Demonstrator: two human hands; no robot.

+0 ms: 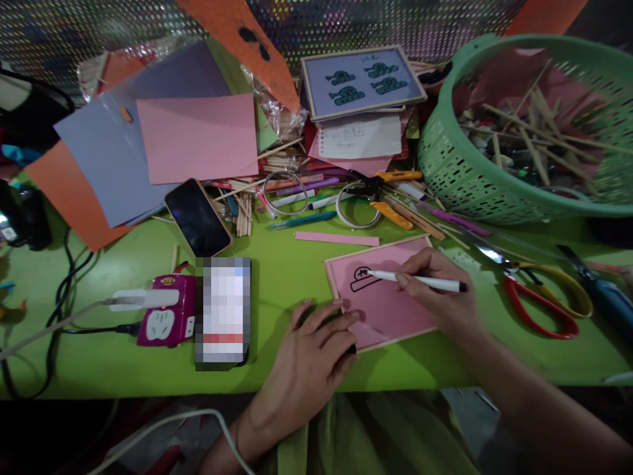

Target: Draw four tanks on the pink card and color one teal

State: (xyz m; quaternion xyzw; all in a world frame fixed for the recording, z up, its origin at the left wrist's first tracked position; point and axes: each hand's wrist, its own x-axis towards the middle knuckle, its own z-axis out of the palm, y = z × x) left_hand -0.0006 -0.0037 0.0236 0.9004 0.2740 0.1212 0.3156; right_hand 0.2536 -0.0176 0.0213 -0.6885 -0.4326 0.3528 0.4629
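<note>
1. A bright green worktop (270, 290) runs across the scene, with a perforated screen (475, 20) behind it and a green basket (499, 185) at the far right.
2. The pink card (390, 313), edged with thin pale sticks, lies on the near part of the worktop, right of centre. Black outlines sit on its far-left part.
3. It looks light and flat; the stick edging probably stiffens it, though the thin strips could snap or come loose if bent. The edges seem the best hold, clear of the ink, which may smear.
4. The white marker (448, 284) should be light, rigid and a little slick, best held low on the barrel, near the tip.
5. The right hand (442, 300) pinches that barrel between thumb and fingers, its tip at the drawing; the forearm comes in from the near right.
6. The left hand (309, 359) lies palm down, fingers spread over the card's left edge. A small dark piece by its thumb is unclear.
</note>
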